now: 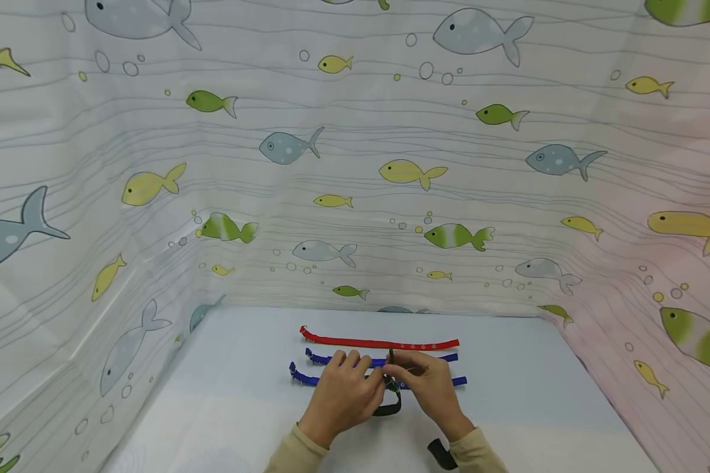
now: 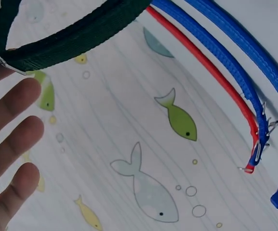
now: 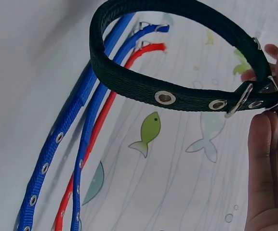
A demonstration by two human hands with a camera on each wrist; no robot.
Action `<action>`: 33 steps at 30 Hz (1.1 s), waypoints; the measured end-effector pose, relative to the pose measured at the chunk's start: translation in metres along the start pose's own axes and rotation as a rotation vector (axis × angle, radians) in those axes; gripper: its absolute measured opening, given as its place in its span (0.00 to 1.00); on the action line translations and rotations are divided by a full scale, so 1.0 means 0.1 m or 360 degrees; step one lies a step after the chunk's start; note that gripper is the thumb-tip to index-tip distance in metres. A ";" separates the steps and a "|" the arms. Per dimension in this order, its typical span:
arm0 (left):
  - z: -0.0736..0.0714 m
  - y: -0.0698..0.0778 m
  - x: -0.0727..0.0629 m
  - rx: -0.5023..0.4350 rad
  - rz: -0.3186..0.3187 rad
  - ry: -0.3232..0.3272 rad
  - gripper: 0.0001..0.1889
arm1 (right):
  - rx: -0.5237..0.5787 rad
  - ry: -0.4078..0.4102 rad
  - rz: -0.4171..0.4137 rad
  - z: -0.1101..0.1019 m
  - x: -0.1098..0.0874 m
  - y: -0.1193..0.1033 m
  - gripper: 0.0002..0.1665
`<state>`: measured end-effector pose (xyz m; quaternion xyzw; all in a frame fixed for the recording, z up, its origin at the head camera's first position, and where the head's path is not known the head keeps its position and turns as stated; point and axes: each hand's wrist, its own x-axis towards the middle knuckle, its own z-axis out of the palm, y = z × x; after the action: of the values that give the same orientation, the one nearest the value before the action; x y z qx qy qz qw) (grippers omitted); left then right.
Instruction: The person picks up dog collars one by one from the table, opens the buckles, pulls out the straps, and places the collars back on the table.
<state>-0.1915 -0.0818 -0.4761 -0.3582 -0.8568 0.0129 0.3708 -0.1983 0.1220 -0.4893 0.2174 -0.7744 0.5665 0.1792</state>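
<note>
A dark green dog collar (image 3: 129,77) with metal eyelets is bent into a loop, its end passed through the buckle (image 3: 276,91). My left hand (image 1: 344,396) pinches the collar near the buckle, with its other fingers (image 2: 13,106) extended in the left wrist view. Close beside it, my right hand (image 1: 430,389) pinches the strap end between thumb and fingers. The lower part of the loop (image 1: 388,408) hangs between the hands in the head view. The exact fingertip contact is partly hidden.
Beyond the hands, a red collar (image 1: 361,342) and two blue collars, one farther back (image 1: 449,358) and one nearer (image 1: 304,378), lie straight across the white table (image 1: 213,394). A dark strap-like piece (image 1: 440,453) lies by the right sleeve. Fish-patterned sheeting (image 1: 367,230) surrounds the table.
</note>
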 end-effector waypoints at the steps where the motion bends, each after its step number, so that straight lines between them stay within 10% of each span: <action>1: 0.00 0.01 0.00 -0.0003 -0.0005 0.0000 0.15 | -0.0001 0.0003 0.0005 0.00 0.00 0.00 0.15; 22: 0.17 -0.03 -0.07 -0.0457 -0.0091 0.0001 0.17 | -0.0159 -0.0267 -0.0152 -0.06 0.00 -0.04 0.20; 33: 0.12 -0.19 -0.09 -0.0752 -0.0306 0.0153 0.14 | -0.0382 -0.0423 0.0238 -0.17 -0.03 0.08 0.22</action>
<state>-0.2061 -0.0982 -0.4849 -0.3518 -0.8475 -0.2400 0.3168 -0.1995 0.1408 -0.4924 0.2091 -0.8673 0.4481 0.0574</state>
